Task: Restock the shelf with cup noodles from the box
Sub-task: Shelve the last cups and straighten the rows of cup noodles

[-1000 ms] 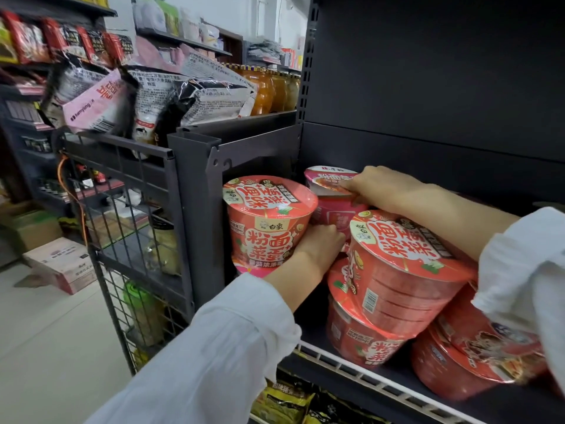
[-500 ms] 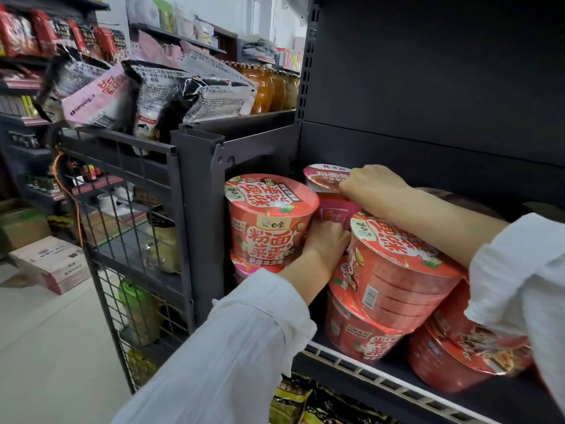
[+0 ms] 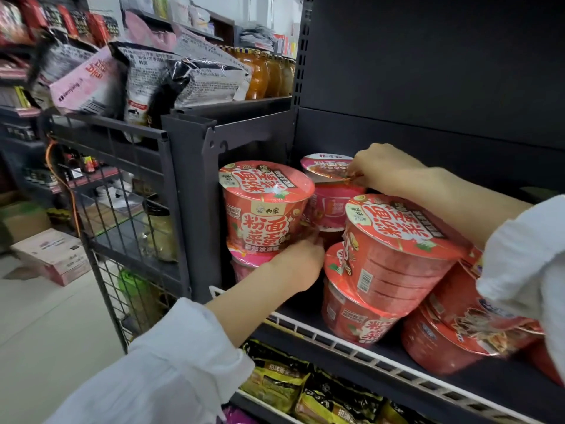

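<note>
2 hands work the shelf (image 3: 351,338): left hand (image 3: 301,264) curls round the stacked red cup (image 3: 264,209) at 9 o'clock, right hand (image 3: 383,168) pinches the pink back cup's (image 3: 328,191) lid. Tilted cup (image 3: 397,249) at 3 o'clock could topple if nudged.

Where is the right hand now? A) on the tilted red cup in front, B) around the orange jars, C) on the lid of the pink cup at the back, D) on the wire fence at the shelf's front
C: the right hand rests on the back pink cup, fingers at its lid rim; whether they pinch it is unclear.
</note>
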